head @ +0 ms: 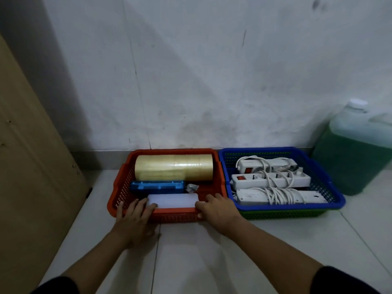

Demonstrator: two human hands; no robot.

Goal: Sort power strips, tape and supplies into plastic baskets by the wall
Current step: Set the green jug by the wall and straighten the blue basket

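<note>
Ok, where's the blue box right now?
In the red basket, left of centre, the blue box lies between the tape rolls and the white box.

You are looking down at a pale tiled floor (191,257) with thin grout lines, running back to the wall; a red basket (118,183) sits directly on it near the wall; just beside that, on your right, a blue basket (335,187) sits nested in a green basket (282,214), and only the green one meets the tiles; a jug of green liquid (354,158) stands on the floor further right, just beside the blue basket; a tan board (31,177) stands at the left edge, its foot on the floor.
</note>
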